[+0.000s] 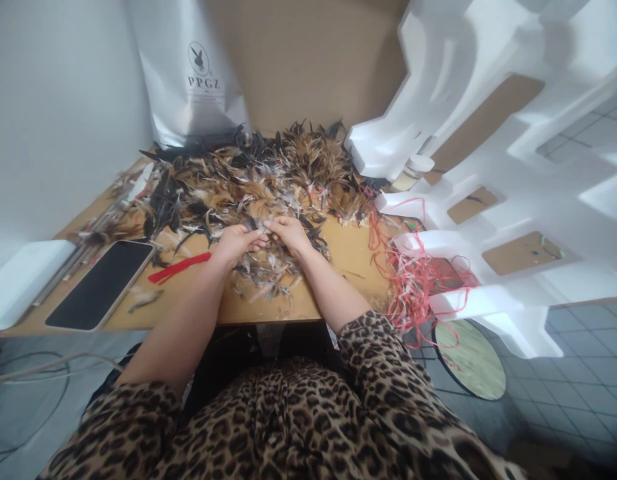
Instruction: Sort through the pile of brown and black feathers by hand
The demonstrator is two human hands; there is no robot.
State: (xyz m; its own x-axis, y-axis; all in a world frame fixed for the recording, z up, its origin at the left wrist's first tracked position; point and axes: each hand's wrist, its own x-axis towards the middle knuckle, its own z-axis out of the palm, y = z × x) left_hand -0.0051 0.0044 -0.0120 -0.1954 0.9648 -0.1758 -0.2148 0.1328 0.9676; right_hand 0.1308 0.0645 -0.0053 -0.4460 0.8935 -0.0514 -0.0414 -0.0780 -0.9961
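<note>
Mid-frame, your left hand [236,244] and right hand [289,235] pinched a feather tuft [259,225] — a slackened hold risked losing it among the loose feathers [223,183].

From my remote seat the feathers [215,183] look dry and wispy, the tabletop [355,250] smooth, wood-ish, semi-matt. Phone screen [103,283] is glossy glass, foam panel [528,200] matt, red strings [413,287] kinda plasticky. Bag's [195,117] shiny, maybe foil; blurry up there.
</note>
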